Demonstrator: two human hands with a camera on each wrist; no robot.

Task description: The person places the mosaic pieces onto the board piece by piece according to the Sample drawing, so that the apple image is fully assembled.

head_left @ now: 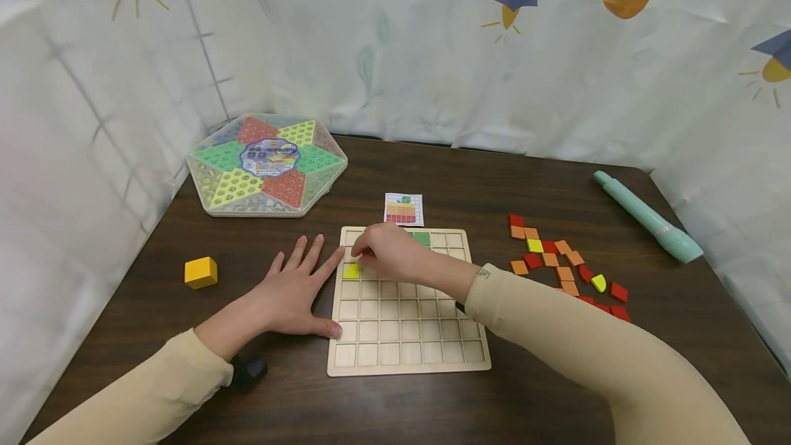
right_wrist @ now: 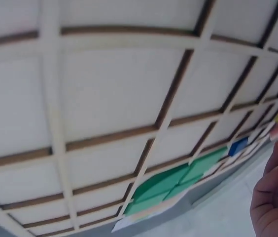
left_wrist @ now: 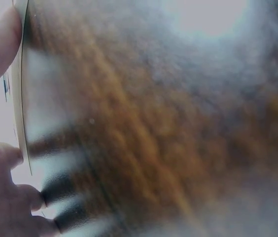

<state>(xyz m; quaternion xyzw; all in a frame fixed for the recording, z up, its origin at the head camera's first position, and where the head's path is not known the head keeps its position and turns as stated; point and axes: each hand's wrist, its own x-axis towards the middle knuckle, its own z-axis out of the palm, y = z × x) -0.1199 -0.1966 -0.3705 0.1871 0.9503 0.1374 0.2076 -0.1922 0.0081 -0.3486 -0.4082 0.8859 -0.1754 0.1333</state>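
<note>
A wooden grid board lies on the dark table. My left hand rests with fingers spread at its left side, index fingertip and thumb at the edge. My right hand reaches across the board's upper left, fingers bent downward close to a yellow tile in the left column. Whether those fingertips pinch a piece, I cannot tell. Green tiles and a blue tile sit along the board's far side in the right wrist view; the right hand hides part of that row in the head view.
Behind the board is a small picture card. Loose red, orange and yellow tiles are scattered to the right, before a mint-green tube-shaped object. At left are a yellow block and a hexagonal Chinese checkers box.
</note>
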